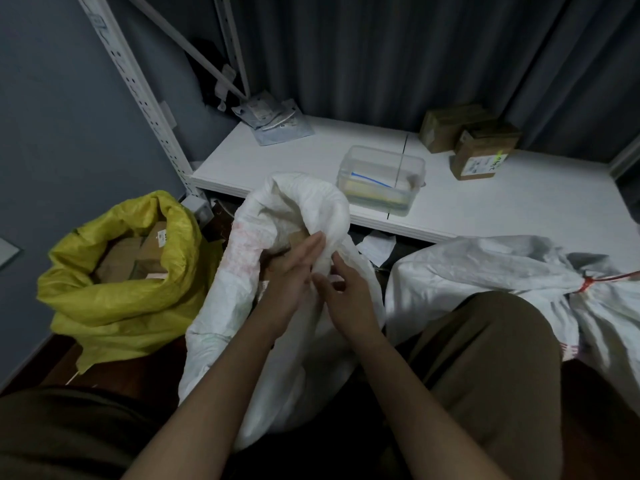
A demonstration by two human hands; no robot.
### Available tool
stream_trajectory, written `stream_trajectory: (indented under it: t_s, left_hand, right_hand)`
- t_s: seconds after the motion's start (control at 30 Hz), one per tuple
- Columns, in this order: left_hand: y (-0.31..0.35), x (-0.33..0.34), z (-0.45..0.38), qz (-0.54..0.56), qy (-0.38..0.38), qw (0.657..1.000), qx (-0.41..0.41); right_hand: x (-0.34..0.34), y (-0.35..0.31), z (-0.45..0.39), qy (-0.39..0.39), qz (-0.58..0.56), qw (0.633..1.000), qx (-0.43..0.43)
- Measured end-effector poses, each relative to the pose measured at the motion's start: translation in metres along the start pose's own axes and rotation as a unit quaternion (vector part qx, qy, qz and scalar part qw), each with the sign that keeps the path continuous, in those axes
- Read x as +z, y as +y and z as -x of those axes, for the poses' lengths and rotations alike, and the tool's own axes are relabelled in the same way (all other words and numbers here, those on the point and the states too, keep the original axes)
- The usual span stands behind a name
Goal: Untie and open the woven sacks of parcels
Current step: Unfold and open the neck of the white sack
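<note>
Right hand (349, 292) pinching a fold of the white woven sack (277, 306) at the near edge of its mouth, thumb and forefinger curled onto the fabric; left hand (294, 268) laid flat beside it, fingers straight and pressed against the same fold, touching rather than grasping. Mouth of this middle sack already loose, no tie visible on it, rim standing up just beyond the two hands with a brown parcel (298, 239) showing inside. Best done now, by judgement: keep the pinch on the near edge, slide the flat hand inside the rim and spread outward, then roll the fabric down over itself so the mouth stays open instead of slumping back. Woven plastic likely slippery and stiff, so a fuller hold with more fingers probably safer than a fingertip pinch. To the left of the hands, the yellow sack (121, 292) already open and rolled down, cardboard boxes visible within: a fair model for the finished rim. To the right of the hands, beyond the knee, another white sack (485, 271) lying closed, neck bound by a red tie (585, 282), not yet undone and likely next. Farther out past the rim, a white shelf (485, 202) carrying a clear plastic tub (381, 178) and two small cartons (467, 140).
</note>
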State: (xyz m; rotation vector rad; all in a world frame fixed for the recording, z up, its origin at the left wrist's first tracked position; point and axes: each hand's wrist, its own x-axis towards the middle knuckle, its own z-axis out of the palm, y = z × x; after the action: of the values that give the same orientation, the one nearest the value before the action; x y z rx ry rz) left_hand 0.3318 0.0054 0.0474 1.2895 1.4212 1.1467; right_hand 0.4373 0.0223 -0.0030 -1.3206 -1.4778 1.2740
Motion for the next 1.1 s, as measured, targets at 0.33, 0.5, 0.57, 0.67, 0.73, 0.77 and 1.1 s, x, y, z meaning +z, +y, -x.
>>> stream_trajectory:
  t_s: [0.33, 0.5, 0.57, 0.67, 0.73, 0.77, 1.1]
  left_hand:
    - [-0.014, -0.01, -0.007, -0.151, 0.031, 0.986, -0.06]
    - [-0.006, -0.003, -0.021, -0.203, 0.058, 0.978, -0.007]
    - [-0.008, -0.001, -0.026, -0.169, 0.002, 0.985, -0.02]
    - [-0.01, 0.0, -0.025, -0.064, -0.063, 0.991, -0.097]
    - [-0.015, -0.004, -0.023, 0.008, -0.077, 0.988, -0.135]
    - [-0.017, -0.008, -0.022, 0.032, -0.079, 0.986, -0.142]
    - [-0.08, -0.02, -0.015, -0.341, 0.041, 0.927, -0.152]
  right_hand:
    - [-0.007, -0.013, -0.019, 0.049, -0.244, 0.961, 0.118]
    - [-0.007, -0.006, -0.011, 0.101, -0.008, 0.995, 0.024]
    - [-0.005, -0.004, -0.005, 0.06, -0.056, 0.996, 0.047]
    - [-0.005, -0.001, -0.008, 0.027, -0.119, 0.99, 0.075]
    - [-0.005, -0.001, -0.015, 0.034, -0.137, 0.984, 0.112]
    - [-0.003, -0.001, -0.019, 0.038, -0.151, 0.978, 0.137]
    - [0.031, -0.01, -0.073, 0.146, -0.154, 0.956, 0.204]
